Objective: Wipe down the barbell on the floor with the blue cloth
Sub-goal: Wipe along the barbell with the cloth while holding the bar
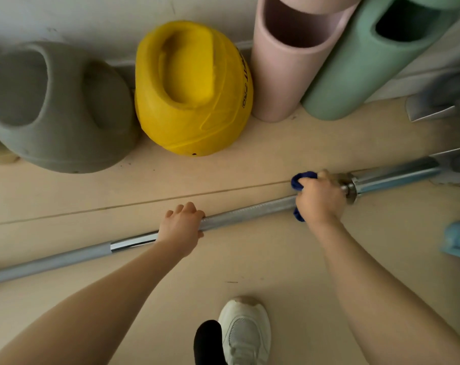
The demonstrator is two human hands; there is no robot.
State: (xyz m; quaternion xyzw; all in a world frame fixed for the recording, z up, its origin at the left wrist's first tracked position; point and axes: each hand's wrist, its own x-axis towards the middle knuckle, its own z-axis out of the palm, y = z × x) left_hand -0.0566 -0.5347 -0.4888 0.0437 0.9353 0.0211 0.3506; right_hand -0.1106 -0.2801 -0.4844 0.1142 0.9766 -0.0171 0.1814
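A long silver barbell [250, 213] lies on the pale wooden floor, running from the lower left edge up to the right. My left hand [181, 229] grips the bar near its middle, fingers curled over the top. My right hand [319, 198] is closed around the bar just left of the collar [351, 189], with the blue cloth [302, 179] wrapped between palm and bar. Cloth ends stick out above and below my fist. The thicker sleeve [397, 175] extends right from the collar.
Against the far wall stand a grey weighted ball [55, 109], a yellow one [194, 88], a pink foam roller [289, 61] and a green roller [368, 56]. My white shoe [246, 333] is at the bottom. A light blue object [459, 239] sits at the right edge.
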